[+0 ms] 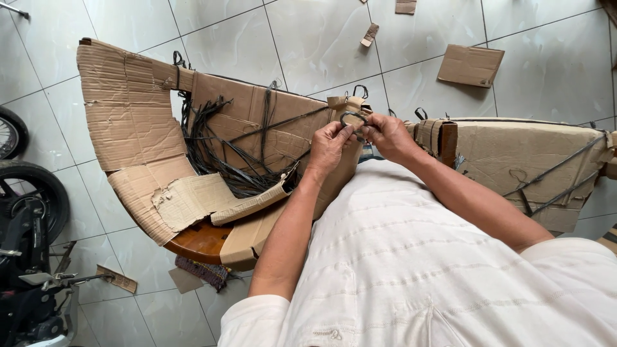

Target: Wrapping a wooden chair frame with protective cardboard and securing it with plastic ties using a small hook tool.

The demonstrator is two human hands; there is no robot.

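1. The left hand (329,146) is closed in a pinch, thumb and fingers gripping one side of a black strap loop (353,117) raised just above the cardboard.
2. The right hand (388,136) meets it from the other side, its fingers curled tight on the same loop, so the two hands touch over the strap.
3. The loop sits at the upper edge of a cardboard-wrapped object (270,132), near the middle of the view and directly in front of the person's chest.
4. A folded cardboard flap (344,103) stands just behind the loop, touching the fingertips.
5. To the left of the hands, a tangle of black straps (222,151) lies across the cardboard wrap, some running up toward the loop.
6. Further left, torn corrugated sheets (132,122) curve around the object, and a brown wooden edge (199,243) shows beneath them.
7. To the right of the hands, another cardboard-covered section (527,157) is crossed by dark straps.
8. The person's white shirt (411,270) fills the lower part of the view.
9. All of it rests on a pale tiled floor (308,38), where loose cardboard scraps (470,64) lie well apart from the hands.
10. At the far left edge, a motorcycle wheel (29,186) stands on the tiles.
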